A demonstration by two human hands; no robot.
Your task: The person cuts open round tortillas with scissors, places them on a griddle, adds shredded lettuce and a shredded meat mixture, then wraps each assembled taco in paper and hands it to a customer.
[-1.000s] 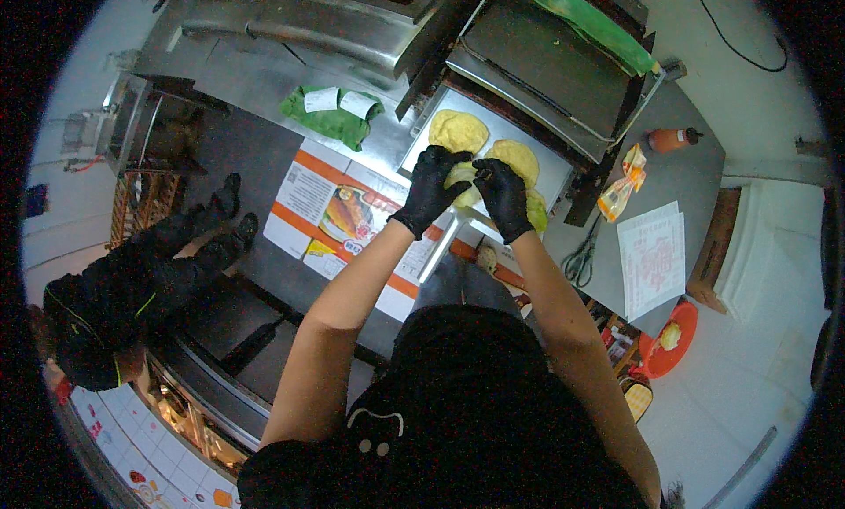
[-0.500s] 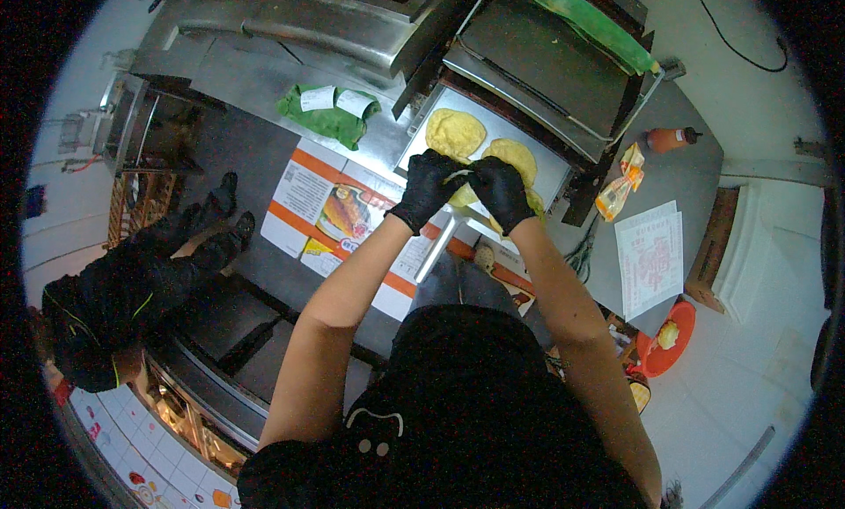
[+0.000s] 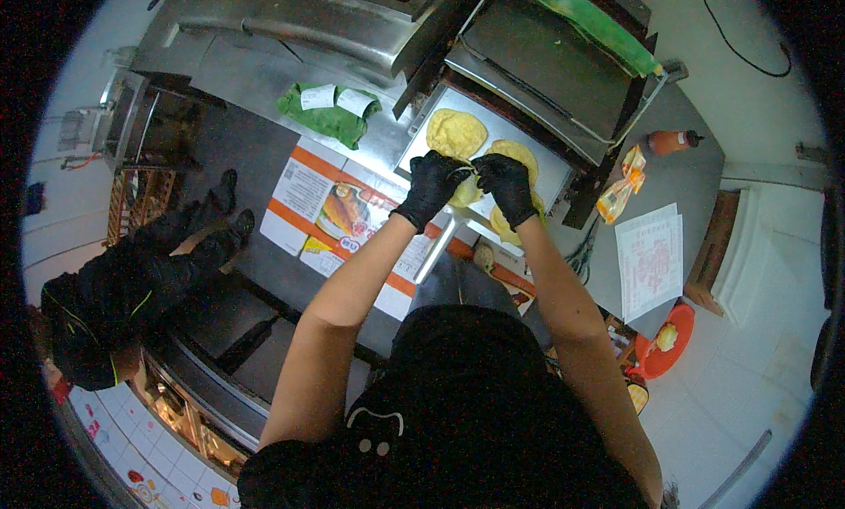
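Both my hands wear black gloves and meet over a shallow metal tray [image 3: 496, 120] with a bar handle [image 3: 437, 250]. My left hand [image 3: 429, 188] and my right hand [image 3: 508, 187] are closed, fingertips pinched close together on a small pale strip [image 3: 467, 167]. Its kind is too small to make out. Several round yellow flatbreads lie on the tray. One flatbread [image 3: 456, 132] at the far left shows whole, while another [image 3: 518, 154] is partly hidden by my right hand. More yellow pieces show beneath and beside my hands.
A hot press [image 3: 546, 47] with a green-wrapped handle stands behind the tray. A green cloth [image 3: 327, 120] lies left. To the right are a sauce bottle [image 3: 671, 142], an orange-and-white packet [image 3: 621, 192] and paper sheets [image 3: 650, 258]. Another person [image 3: 114, 298] is at the left.
My right hand has turned slightly and its fingers have shifted a little to the right. My left hand has barely moved. The flatbreads and tray look the same.
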